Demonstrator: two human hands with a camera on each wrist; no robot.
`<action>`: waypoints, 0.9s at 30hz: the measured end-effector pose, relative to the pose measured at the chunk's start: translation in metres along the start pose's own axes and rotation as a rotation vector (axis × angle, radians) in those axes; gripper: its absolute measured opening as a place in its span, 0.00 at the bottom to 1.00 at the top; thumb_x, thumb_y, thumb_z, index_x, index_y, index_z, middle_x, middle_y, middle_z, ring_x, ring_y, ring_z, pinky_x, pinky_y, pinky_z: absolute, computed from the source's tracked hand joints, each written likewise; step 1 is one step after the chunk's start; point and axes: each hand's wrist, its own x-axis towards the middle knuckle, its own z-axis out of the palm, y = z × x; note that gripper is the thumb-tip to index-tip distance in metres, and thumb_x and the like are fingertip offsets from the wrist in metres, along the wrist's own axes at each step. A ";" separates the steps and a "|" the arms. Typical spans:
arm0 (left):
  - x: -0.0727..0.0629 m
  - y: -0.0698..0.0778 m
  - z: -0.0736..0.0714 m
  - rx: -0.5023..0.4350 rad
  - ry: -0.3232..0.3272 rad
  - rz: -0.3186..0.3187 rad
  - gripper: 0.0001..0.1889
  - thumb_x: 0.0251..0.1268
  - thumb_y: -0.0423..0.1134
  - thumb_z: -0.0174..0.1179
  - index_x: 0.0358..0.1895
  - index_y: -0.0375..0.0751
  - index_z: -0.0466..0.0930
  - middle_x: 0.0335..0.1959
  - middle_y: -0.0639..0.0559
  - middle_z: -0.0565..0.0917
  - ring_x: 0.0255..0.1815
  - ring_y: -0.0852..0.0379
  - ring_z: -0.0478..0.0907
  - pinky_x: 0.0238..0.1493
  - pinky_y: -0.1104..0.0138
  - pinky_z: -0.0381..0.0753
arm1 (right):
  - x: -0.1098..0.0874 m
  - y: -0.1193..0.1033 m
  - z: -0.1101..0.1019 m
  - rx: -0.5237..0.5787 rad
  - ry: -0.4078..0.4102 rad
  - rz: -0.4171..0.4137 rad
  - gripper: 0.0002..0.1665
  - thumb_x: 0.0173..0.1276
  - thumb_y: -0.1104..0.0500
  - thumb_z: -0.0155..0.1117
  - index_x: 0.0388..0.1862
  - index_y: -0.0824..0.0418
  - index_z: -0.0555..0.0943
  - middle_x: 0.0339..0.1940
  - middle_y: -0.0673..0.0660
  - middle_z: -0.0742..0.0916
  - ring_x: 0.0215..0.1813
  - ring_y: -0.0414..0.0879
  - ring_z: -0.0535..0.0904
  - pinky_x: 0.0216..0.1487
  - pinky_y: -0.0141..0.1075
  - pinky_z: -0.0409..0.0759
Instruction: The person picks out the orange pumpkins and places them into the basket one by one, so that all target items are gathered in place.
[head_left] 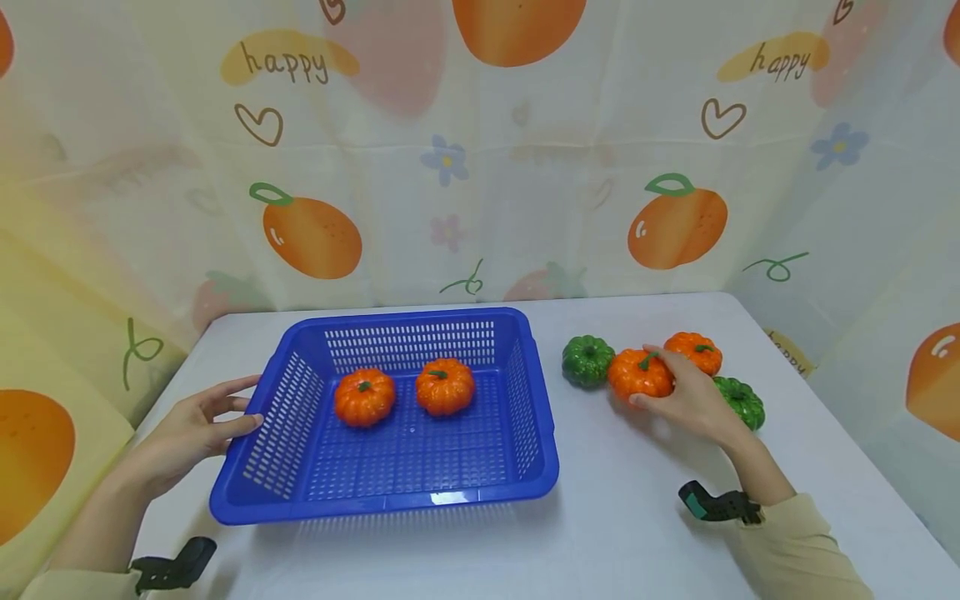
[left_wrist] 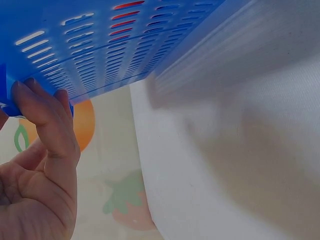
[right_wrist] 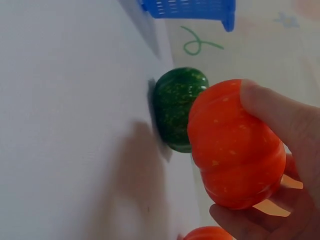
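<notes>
A blue plastic basket point(head_left: 405, 498) with slotted walls holds two small orange pumpkins, one at left point(head_left: 364, 398) and one at right point(head_left: 446, 387). My left hand point(head_left: 197, 429) grips the basket's left rim, fingers curled over the edge in the left wrist view. To the right of the basket, my right hand point(head_left: 693, 396) holds another orange pumpkin point(right_wrist: 235, 145) between thumb and fingers; in the right wrist view it hangs above the tabletop. Just left of that pumpkin sits a green pumpkin point(head_left: 588, 362).
Behind my right hand lie another orange pumpkin point(head_left: 694, 353) and a second green pumpkin point(head_left: 741, 402), partly covered by the hand. Everything stands on a white table point(head_left: 615, 533). A patterned curtain point(head_left: 510, 217) hangs along the table's back edge.
</notes>
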 end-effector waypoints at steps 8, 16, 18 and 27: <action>0.001 -0.001 0.000 0.005 0.002 0.000 0.39 0.63 0.46 0.58 0.71 0.36 0.49 0.49 0.36 0.71 0.35 0.54 0.82 0.37 0.63 0.81 | 0.007 -0.010 -0.002 -0.026 -0.004 -0.045 0.46 0.54 0.46 0.70 0.66 0.64 0.62 0.60 0.69 0.71 0.57 0.63 0.69 0.52 0.59 0.71; 0.000 -0.001 -0.001 0.003 0.003 -0.002 0.39 0.63 0.46 0.58 0.71 0.36 0.49 0.49 0.35 0.71 0.35 0.53 0.82 0.37 0.63 0.81 | 0.013 -0.023 -0.005 -0.047 0.013 -0.078 0.46 0.53 0.48 0.71 0.66 0.64 0.63 0.58 0.68 0.73 0.55 0.62 0.71 0.51 0.58 0.73; 0.000 -0.001 -0.001 -0.002 0.002 0.000 0.39 0.63 0.46 0.58 0.71 0.36 0.49 0.49 0.36 0.72 0.35 0.53 0.82 0.37 0.63 0.81 | 0.015 -0.026 -0.007 -0.049 0.016 -0.085 0.46 0.53 0.48 0.72 0.65 0.65 0.63 0.57 0.67 0.73 0.54 0.61 0.72 0.50 0.57 0.74; -0.001 0.000 -0.001 -0.005 0.000 -0.003 0.39 0.63 0.46 0.58 0.71 0.37 0.49 0.49 0.36 0.72 0.35 0.53 0.82 0.38 0.63 0.81 | 0.022 -0.039 -0.009 -0.059 0.008 -0.116 0.47 0.53 0.46 0.71 0.66 0.64 0.63 0.58 0.66 0.73 0.55 0.60 0.71 0.51 0.56 0.74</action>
